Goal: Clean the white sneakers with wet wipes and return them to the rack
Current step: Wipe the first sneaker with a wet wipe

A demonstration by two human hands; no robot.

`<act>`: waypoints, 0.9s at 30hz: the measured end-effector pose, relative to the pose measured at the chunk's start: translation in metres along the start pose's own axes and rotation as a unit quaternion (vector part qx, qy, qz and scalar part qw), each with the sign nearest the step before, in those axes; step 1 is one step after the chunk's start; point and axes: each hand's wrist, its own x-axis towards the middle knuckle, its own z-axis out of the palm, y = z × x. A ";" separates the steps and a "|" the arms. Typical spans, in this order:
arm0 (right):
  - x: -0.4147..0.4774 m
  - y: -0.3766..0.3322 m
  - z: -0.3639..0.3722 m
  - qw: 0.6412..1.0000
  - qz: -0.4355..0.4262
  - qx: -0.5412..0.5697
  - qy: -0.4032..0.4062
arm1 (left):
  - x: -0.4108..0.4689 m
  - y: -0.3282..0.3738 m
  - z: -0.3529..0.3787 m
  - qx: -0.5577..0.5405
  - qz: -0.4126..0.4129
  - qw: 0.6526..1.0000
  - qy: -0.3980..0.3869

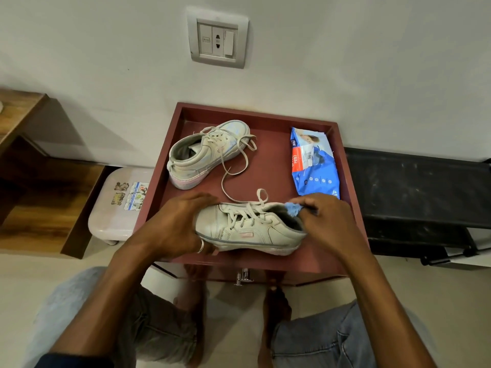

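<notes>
A white sneaker point(249, 229) lies on its side at the front of the dark red table top point(271, 166), toe pointing left. My left hand point(172, 224) grips its toe end. My right hand point(329, 221) pinches a crumpled blue wet wipe point(293, 208) against the heel collar. The second white sneaker point(204, 152) rests at the back left of the top, its loose lace trailing toward the near shoe. A blue pack of wet wipes point(313, 163) lies at the right side.
A raised rim runs around the table top; a drawer handle point(243, 277) shows below its front edge. A white plastic stool point(119, 205) stands to the left beside wooden shelving point(39, 181). A black rack point(417, 197) stands to the right. My knees sit beneath.
</notes>
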 end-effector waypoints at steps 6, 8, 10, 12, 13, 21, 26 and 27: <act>-0.005 -0.032 0.025 0.990 -0.129 -0.048 0.004 | 0.000 0.000 0.002 0.020 0.012 1.000 0.011; -0.005 -0.039 0.027 0.986 -0.166 -0.034 -0.004 | -0.001 0.001 0.002 0.023 0.017 0.999 0.013; -0.004 -0.035 0.022 0.985 -0.170 -0.026 -0.007 | -0.001 0.001 0.002 0.022 0.018 0.999 0.020; -0.002 -0.024 0.010 0.993 -0.112 -0.046 0.004 | -0.001 0.002 0.001 0.021 0.020 0.999 0.027; -0.001 -0.018 0.004 0.995 -0.074 -0.068 0.006 | -0.002 0.002 0.001 0.021 0.022 0.999 0.030; -0.010 -0.037 0.017 0.991 -0.111 -0.072 0.035 | -0.003 0.003 0.007 0.005 0.027 0.997 0.066; -0.010 -0.054 0.000 0.975 -0.134 0.111 0.139 | -0.007 0.009 0.010 0.026 0.069 0.987 0.140; -0.011 -0.058 -0.005 0.965 -0.137 0.137 0.174 | -0.008 0.011 0.011 0.032 0.080 0.983 0.160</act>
